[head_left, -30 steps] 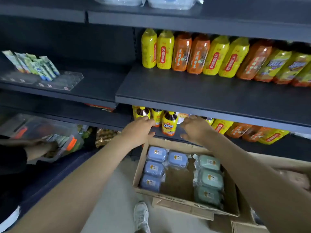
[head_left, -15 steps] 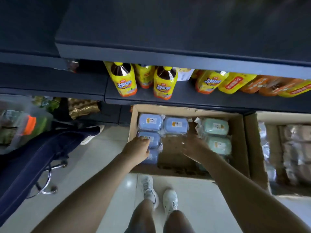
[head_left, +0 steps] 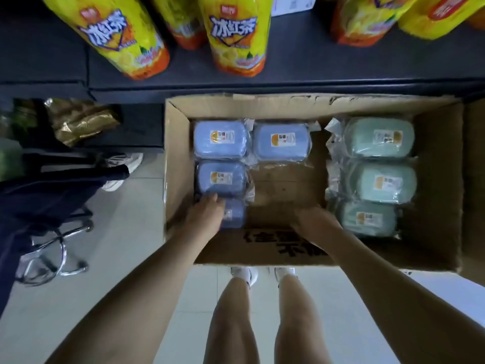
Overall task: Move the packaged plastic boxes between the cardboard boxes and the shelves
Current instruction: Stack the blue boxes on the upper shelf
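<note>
Inside the cardboard box (head_left: pixel 435 179), the left hand (head_left: pixel 207 216) lay on the nearest blue box (head_left: pixel 235 214) of 4, its grip unclear through blur. The right hand (head_left: pixel 312 222), fingers hidden, sat mid-box. The nearest green box (head_left: pixel 367 219) of 3 lay just to its right, long axis sideways.

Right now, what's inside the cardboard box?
Four blue packaged boxes at left, three green packaged boxes at right, bare cardboard floor between. The left hand covers much of the nearest blue box; the right hand hides whatever lies under it.
</note>
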